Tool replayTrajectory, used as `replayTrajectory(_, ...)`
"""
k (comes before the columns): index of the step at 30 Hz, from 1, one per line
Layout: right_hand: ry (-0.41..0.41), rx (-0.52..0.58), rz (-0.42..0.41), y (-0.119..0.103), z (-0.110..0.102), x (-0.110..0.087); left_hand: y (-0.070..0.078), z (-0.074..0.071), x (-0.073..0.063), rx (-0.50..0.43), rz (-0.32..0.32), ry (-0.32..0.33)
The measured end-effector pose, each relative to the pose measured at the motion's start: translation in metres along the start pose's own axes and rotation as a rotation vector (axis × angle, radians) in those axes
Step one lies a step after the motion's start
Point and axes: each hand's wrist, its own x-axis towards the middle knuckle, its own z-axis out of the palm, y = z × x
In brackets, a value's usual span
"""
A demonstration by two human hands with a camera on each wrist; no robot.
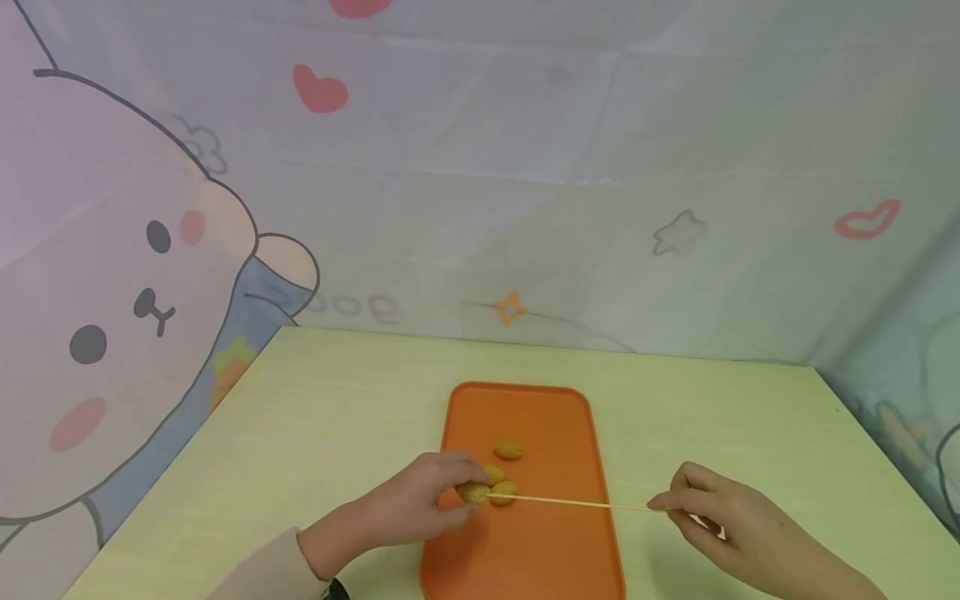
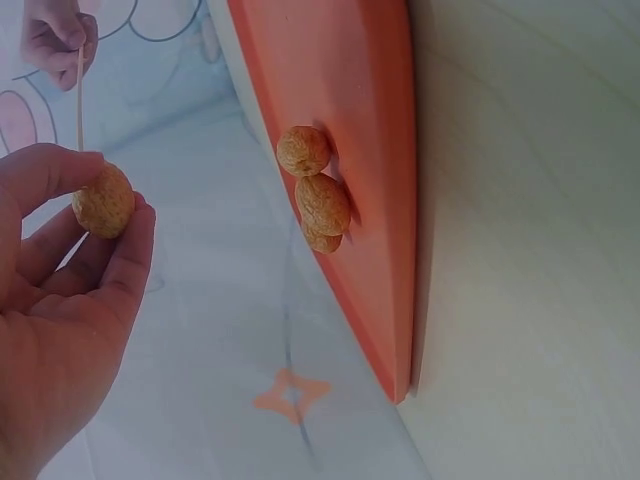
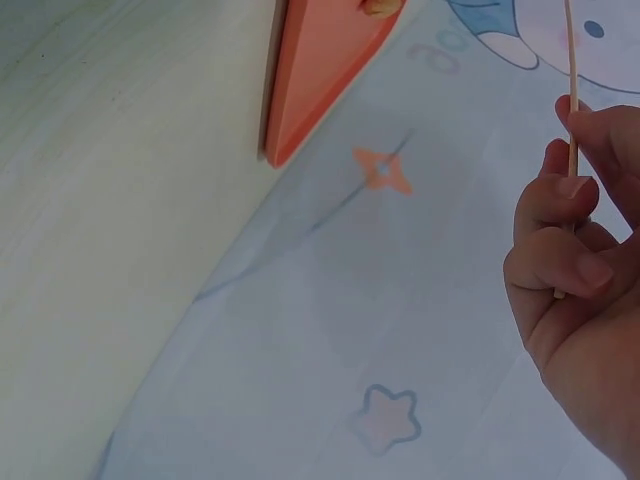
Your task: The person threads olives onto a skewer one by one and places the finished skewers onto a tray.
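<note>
Over the orange tray (image 1: pixel 540 546), my left hand (image 1: pixel 423 500) pinches a wrinkled golden-brown ball (image 2: pixel 103 202), like a fried fish ball, between thumb and fingertips. A thin wooden skewer (image 1: pixel 570 502) runs level from that ball to my right hand (image 1: pixel 731 525). Its far tip meets the ball beside my left thumb; how deep it goes is hidden. In the right wrist view, my right thumb and curled fingers grip the skewer, its blunt end poking out below them. Three more balls, including one farther back (image 1: pixel 507 450) and one nearer (image 1: pixel 504 493), lie on the tray.
The tray has a low raised rim (image 1: pixel 517 385) and stands on a pale yellow-green table (image 1: pixel 360 400). A printed cloth (image 1: pixel 480 167) with a cartoon bear and hearts hangs behind the table's back edge. A dark wristband (image 1: pixel 336 590) circles the left wrist.
</note>
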Motion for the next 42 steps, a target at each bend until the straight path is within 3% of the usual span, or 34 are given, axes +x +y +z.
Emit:
replayTrajectory(15,-0.006,0.012,-0.027,-0.004,-0.001,0.002,-0.005,0.005,-0.005,-0.016,0.123,0.083)
replayTrajectory(20,-0.001,0.029,-0.036,-0.005,0.001,0.003,-0.004,0.005,-0.005,-0.025,0.137,0.090)
replayTrajectory(28,0.016,0.006,-0.047,-0.006,0.001,0.006,-0.001,0.004,-0.004,0.023,0.186,0.106)
replayTrajectory(35,0.023,-0.004,-0.037,-0.007,0.002,0.009,0.002,0.004,-0.003,0.025,0.180,0.096)
replayTrajectory(42,0.032,0.035,-0.043,-0.009,0.006,0.011,0.001,0.005,-0.001,-0.030,0.177,0.094)
